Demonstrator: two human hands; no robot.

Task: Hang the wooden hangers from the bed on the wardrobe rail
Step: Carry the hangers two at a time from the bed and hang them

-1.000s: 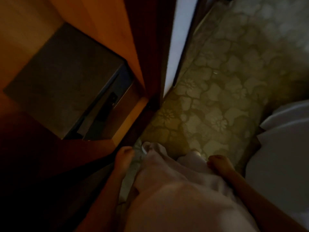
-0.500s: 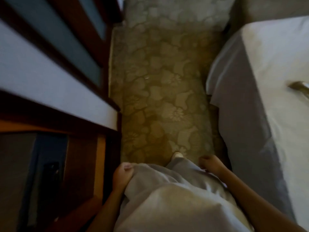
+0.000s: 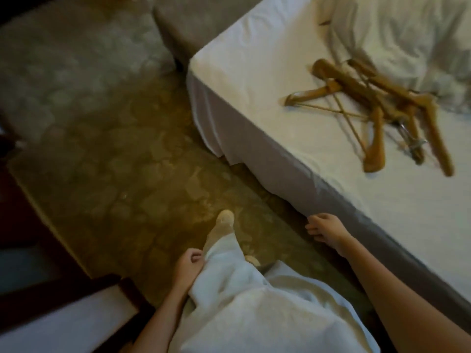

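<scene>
Several wooden hangers lie in a tangled pile on the white bed at the upper right. My left hand hangs by my hip against my light trousers, fingers loosely curled, holding nothing. My right hand hangs low beside the bed's grey side, fingers loosely curled and empty, well short of the hangers. The wardrobe rail is out of view.
Patterned carpet fills the aisle between the bed and the dark wooden wardrobe door at the lower left. A grey upholstered base stands beyond the bed's corner. A rumpled white duvet lies behind the hangers.
My view has swung right from the wardrobe interior to the bed, bringing the hangers into sight. My right hand has swung out from my body toward the bed.
</scene>
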